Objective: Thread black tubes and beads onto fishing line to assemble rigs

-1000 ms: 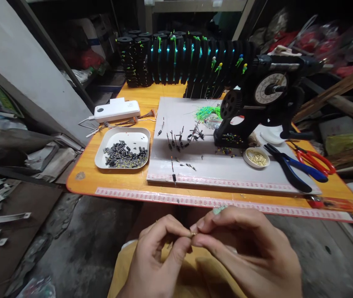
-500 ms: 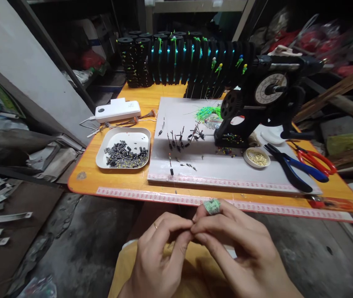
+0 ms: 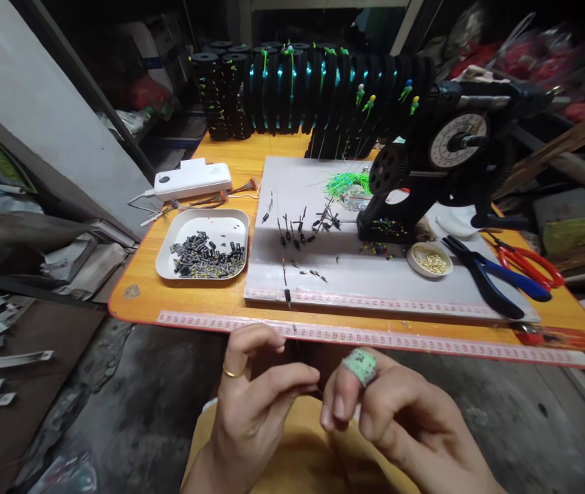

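My left hand [image 3: 251,405] is above my lap. Its thumb and index finger are pinched together and the ring-wearing finger is bent above them. My right hand [image 3: 405,418] is just to its right, fingers curled and thumb drawn in, with green tape [image 3: 360,367] around one finger. Whatever thin thing either hand pinches is too fine to make out. Beyond them, at the front of the grey board [image 3: 266,267], lies a small black cylinder [image 3: 287,296] on a thin wire. A tiny grey piece [image 3: 295,328] lies on the measuring tape [image 3: 374,341] along the table edge.
A white tray [image 3: 160,243] of small black parts stands left, near a white power bank [image 3: 192,180]. A black hand-cranked winder [image 3: 400,178] carries several spools. To the right are a dish of gold beads [image 3: 429,261], blue-handled pliers [image 3: 495,278] and red-handled scissors [image 3: 529,264].
My hands were touching fingertip to fingertip and have moved apart. My left hand's ringed finger has lifted, and my right hand's fingers have curled in further. The black cylinder has shifted slightly nearer.
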`<act>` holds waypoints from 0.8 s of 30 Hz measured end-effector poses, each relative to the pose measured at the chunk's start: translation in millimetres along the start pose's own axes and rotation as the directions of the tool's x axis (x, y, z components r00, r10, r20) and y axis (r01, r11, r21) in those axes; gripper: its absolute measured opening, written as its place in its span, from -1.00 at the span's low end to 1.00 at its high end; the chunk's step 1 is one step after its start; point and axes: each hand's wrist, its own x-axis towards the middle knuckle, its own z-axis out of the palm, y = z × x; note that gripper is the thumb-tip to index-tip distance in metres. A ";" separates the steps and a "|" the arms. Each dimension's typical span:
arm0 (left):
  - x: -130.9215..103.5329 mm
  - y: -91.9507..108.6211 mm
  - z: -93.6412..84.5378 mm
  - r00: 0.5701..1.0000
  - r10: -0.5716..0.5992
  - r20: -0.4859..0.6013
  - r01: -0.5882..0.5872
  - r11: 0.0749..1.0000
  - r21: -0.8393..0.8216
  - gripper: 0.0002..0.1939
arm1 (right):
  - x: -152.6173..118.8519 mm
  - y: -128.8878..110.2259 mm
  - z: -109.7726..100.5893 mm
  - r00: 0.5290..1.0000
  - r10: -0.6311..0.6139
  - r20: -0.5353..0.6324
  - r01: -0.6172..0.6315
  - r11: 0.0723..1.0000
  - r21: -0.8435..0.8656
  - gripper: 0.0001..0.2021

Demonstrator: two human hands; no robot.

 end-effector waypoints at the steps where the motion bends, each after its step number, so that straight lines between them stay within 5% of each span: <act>1: -0.9 -0.4 0.6 1.000 -0.017 -0.008 0.017 1.000 -0.014 -0.75 | 0.1 0.1 0.0 1.000 -0.004 -0.012 0.004 1.000 -0.010 -0.89; 7: 4.0 9.3 6.1 0.961 -0.273 0.036 0.274 0.935 -0.224 -0.77 | 3.7 -3.7 10.7 0.979 0.059 -0.196 -0.107 0.962 -0.249 -0.95; 12: 2.2 13.2 11.3 0.837 -0.539 0.095 0.483 0.643 -0.594 -0.75 | 5.3 -7.4 22.8 0.911 0.250 -0.328 -0.297 0.949 -0.104 -0.81; 15: -1.1 14.9 11.4 0.811 -0.571 0.129 0.492 0.545 -0.679 -0.69 | 5.7 -9.2 25.4 0.905 0.280 -0.320 -0.320 0.944 -0.079 -0.76; 24: 0.2 19.4 8.9 0.809 -0.573 0.135 0.484 0.517 -0.706 -0.72 | 5.2 -12.6 26.6 0.896 0.340 -0.286 -0.347 0.938 0.027 -0.75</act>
